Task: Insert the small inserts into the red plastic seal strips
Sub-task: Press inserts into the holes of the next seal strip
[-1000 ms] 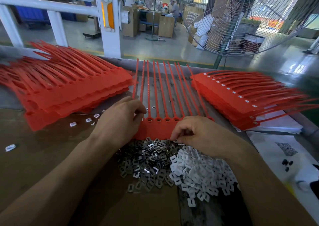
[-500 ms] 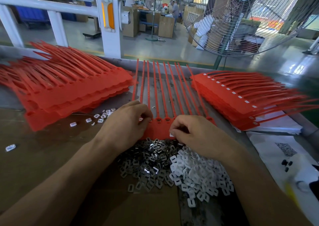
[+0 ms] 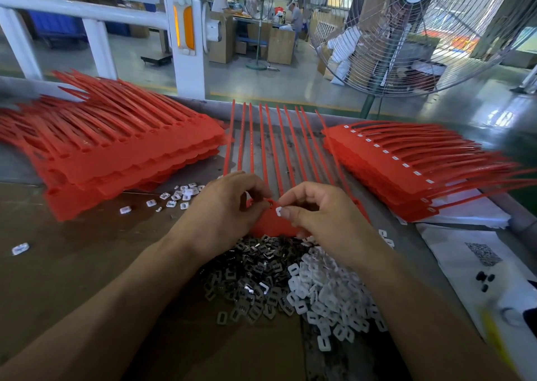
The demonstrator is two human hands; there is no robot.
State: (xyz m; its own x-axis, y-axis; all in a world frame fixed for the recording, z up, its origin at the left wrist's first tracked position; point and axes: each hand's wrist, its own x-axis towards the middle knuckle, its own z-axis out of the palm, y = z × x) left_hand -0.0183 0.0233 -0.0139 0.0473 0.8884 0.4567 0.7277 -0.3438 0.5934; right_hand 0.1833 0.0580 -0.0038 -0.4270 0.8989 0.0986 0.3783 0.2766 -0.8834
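Right hand (image 3: pixel 322 217) pinching a white insert (image 3: pixel 278 211), left hand (image 3: pixel 223 209) holding the red strip (image 3: pixel 270 223), ready to push it in.

We pinch a white insert (image 3: pixel 278 211) in our right hand (image 3: pixel 325 220); our left hand (image 3: pixel 223 215) grips the red seal strip sheet (image 3: pixel 270 220). Loose inserts (image 3: pixel 290 281) lie at 6 o'clock.

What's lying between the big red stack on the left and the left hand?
In the head view, scattered white inserts on the bare table, between the left stack and the left hand.
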